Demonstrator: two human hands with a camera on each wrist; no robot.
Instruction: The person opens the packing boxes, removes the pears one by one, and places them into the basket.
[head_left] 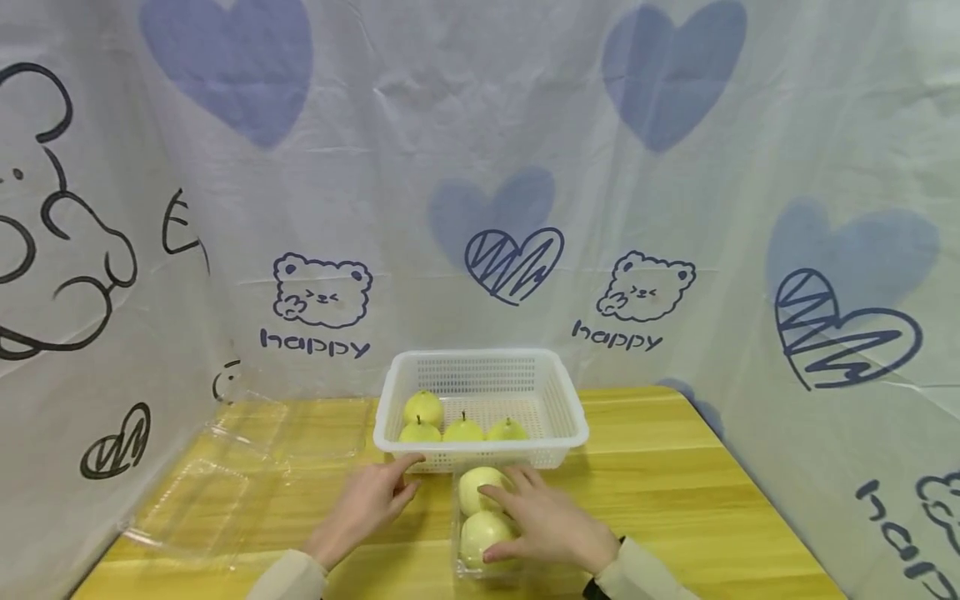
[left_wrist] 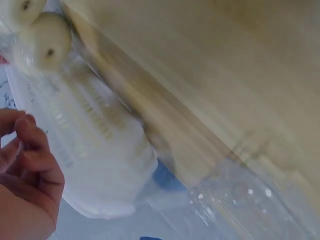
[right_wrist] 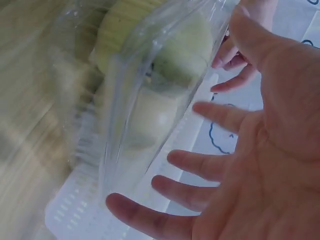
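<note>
A clear plastic box [head_left: 459, 557] stands at the front middle of the table, holding two pale yellow pears [head_left: 482, 537] in a row. My right hand [head_left: 551, 521] spreads over its right side, fingers apart and nearly straight; the right wrist view shows the fingertips [right_wrist: 182, 159] right by the plastic wall. To the left, my left hand [head_left: 372, 500] hovers between the box and the basket's front edge. Its fingers [left_wrist: 37, 150] are loosely bent with nothing between them. Behind both hands sits a white perforated basket [head_left: 480, 447] with several yellow pears [head_left: 462, 429] along its front and left.
Other clear plastic boxes [head_left: 198, 508] lie at the left side of the wood-grain table [head_left: 660, 500]. A white curtain [head_left: 450, 108] printed with hearts and bears hangs behind the table and along its sides.
</note>
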